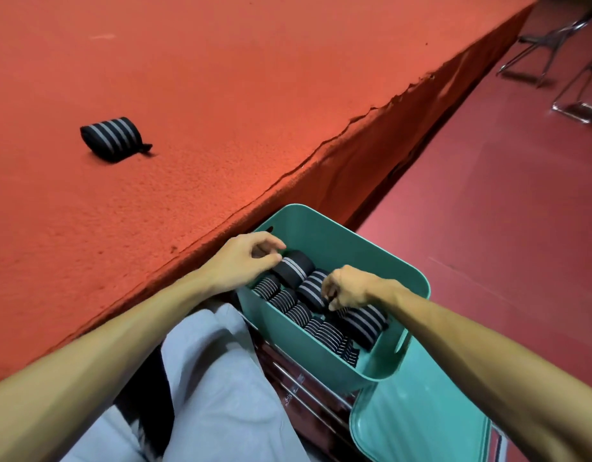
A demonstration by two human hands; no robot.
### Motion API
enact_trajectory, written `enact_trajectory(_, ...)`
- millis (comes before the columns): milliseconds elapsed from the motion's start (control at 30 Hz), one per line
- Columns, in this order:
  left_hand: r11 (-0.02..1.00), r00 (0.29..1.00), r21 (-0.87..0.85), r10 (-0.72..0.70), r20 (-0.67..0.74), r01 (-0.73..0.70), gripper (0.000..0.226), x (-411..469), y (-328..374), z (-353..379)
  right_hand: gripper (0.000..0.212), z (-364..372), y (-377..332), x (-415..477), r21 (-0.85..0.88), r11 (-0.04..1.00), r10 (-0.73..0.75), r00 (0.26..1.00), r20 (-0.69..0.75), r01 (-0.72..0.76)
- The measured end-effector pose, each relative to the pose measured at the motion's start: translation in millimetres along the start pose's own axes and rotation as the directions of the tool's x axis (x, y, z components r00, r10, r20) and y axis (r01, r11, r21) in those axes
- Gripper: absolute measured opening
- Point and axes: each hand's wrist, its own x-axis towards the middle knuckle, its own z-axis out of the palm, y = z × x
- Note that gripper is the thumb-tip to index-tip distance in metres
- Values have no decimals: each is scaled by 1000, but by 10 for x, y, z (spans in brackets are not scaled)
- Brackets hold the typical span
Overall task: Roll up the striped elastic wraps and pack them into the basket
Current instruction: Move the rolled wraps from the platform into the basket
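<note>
Packing step: seat the top roll (293, 269) snug in the basket (324, 225), tail tucked so it can't spring loose. Left hand (246, 263) half-curled, thumb and fingertips pinching that roll's end. Right hand (349, 288) curled tight among the packed rolls (366, 321), hold unclear; one rolled wrap (111, 139) lies on the table (221, 95).

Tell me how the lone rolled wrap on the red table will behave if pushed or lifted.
The rolled wrap is a cylinder on its side, so a push would probably roll it. It looks like soft fabric, likely light and squashy when gripped. Its loose tail sticks out, so lifting by that might unwind it.
</note>
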Motion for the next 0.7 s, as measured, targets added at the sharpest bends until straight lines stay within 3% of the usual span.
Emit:
enact_trajectory(167, 998, 991, -59, -20, -131, 12, 24, -101, 118, -495, 21, -712, -354, -35, 40, 994, -90, 953, -288, 106)
enact_trajectory(300, 995, 965, -95, -55, -255, 32, 18, -167, 49, -1011, 20, -1292, -855, 88, 20, 970, -211, 879, -427, 242)
enact_trajectory(467, 985, 904, -117, -161, -396, 124, 14, -200, -243, -1657, 17, -1790, -1503, 513, 27, 929, -304, 802, -514, 370)
enact_trajectory(700, 955, 770, -139, -294, -566, 262, 26, 96, -930, -2161, 19, -2061, -2105, 1440, 91, 863, -391, 770, -504, 497)
